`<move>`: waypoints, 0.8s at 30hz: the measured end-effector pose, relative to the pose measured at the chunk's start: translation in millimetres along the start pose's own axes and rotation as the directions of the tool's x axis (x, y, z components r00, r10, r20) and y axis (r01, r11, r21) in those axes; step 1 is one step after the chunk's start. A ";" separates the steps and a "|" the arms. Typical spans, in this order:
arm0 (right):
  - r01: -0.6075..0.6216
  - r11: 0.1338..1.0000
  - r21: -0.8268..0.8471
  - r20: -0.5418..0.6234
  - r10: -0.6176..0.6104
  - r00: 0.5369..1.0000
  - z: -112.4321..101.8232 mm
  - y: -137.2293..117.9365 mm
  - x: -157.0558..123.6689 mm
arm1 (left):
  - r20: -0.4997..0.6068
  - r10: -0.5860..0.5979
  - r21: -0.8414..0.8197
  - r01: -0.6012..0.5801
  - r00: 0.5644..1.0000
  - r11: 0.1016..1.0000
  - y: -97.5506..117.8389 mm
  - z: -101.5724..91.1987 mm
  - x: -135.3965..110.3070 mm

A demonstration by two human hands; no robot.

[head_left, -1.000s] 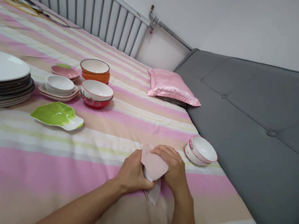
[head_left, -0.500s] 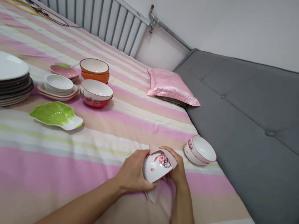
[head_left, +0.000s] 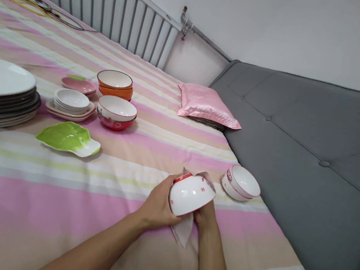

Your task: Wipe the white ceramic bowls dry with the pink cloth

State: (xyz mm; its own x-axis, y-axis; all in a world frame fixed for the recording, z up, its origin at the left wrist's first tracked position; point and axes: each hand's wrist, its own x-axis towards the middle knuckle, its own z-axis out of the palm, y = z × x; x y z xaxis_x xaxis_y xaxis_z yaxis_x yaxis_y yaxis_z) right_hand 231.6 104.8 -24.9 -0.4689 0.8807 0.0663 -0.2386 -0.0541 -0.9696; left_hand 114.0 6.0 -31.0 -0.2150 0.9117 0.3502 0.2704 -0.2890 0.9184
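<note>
Tilted between my hands is a white bowl (head_left: 189, 198) with red markings and a red foot ring, its outside facing me. My left hand (head_left: 156, 204) is closed around its left side, thumb low near the rim. A thin pale pinkish cloth (head_left: 183, 231) hangs below the bowl and also shows over its upper right edge. My right hand (head_left: 205, 214) is at the bowl's lower right with the cloth; its fingers are mostly hidden behind the bowl. To the right sit two nested white bowls (head_left: 242, 183) with red rims.
On the striped bedspread (head_left: 116, 240) lie a green leaf-shaped dish (head_left: 66, 136), small white dishes (head_left: 72, 99), red bowls (head_left: 116, 112), orange bowls (head_left: 115, 86) and a plate stack (head_left: 3, 102). A pink pillow (head_left: 207, 105) rests against the grey headboard (head_left: 297, 131).
The bowl has turned in my hands, so its red foot ring and plainer side now show. My right hand has moved from over the bowl's upper right edge to lower down behind it.
</note>
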 end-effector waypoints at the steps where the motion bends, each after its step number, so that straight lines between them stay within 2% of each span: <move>1: -0.017 1.000 -0.019 -0.013 0.016 1.000 -2.0 0.6 0.1 | 0.000 -0.006 0.026 0.006 1.000 1.000 -0.5 -0.2 0.0; 3: -0.030 0.996 -0.079 -0.069 0.025 0.997 -7.9 0.7 0.4 | 0.005 -0.028 0.080 0.027 1.000 0.996 -1.3 -0.4 -0.1; 5: 0.000 0.983 -0.181 -0.115 -0.022 0.993 -14.2 -2.2 0.3 | 0.010 -0.052 0.135 0.050 0.999 0.990 -1.6 -0.2 -0.3; 7: 0.097 0.939 -0.329 -0.079 -0.130 0.988 -18.3 -8.4 -0.8 | 0.005 -0.068 0.188 0.065 0.998 0.980 -1.6 0.2 -0.6; 9: 0.238 0.857 -0.458 0.021 -0.258 0.966 -19.3 -16.2 -3.2 | -0.006 -0.069 0.231 0.068 0.998 0.970 -1.1 0.8 -1.0; 13: 0.471 0.650 -0.596 0.220 -0.432 0.875 -13.1 -28.3 -10.1 | -0.032 -0.057 0.279 0.063 0.998 0.958 0.1 1.8 -1.8; 17: 0.607 0.348 -0.715 0.416 -0.487 0.768 0.3 -31.8 -16.6 | -0.078 -0.021 0.286 0.042 0.997 0.957 -0.1 2.9 -1.4; 21: 0.670 0.032 -0.742 0.563 -0.512 0.649 13.9 -28.9 -20.8 | -0.044 0.020 0.316 -0.005 0.999 0.949 1.0 2.6 0.1; 23: 0.672 -0.056 -0.739 0.604 -0.498 0.623 16.8 -27.1 -21.3 | -0.048 -0.008 0.331 0.024 0.999 0.943 2.6 2.1 0.8; 24: 0.674 -0.073 -0.735 0.615 -0.491 0.618 16.7 -26.5 -21.1 | -0.052 -0.015 0.337 0.032 0.999 0.941 3.2 2.0 1.1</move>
State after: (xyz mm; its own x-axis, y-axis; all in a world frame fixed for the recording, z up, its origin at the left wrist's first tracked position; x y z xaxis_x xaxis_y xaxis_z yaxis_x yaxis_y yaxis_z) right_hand 233.6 79.7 3.3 -0.6954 0.2813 0.6613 0.3267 0.9434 -0.0578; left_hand 116.5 6.7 -28.1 -0.2679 0.8993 0.3457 0.5639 -0.1446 0.8131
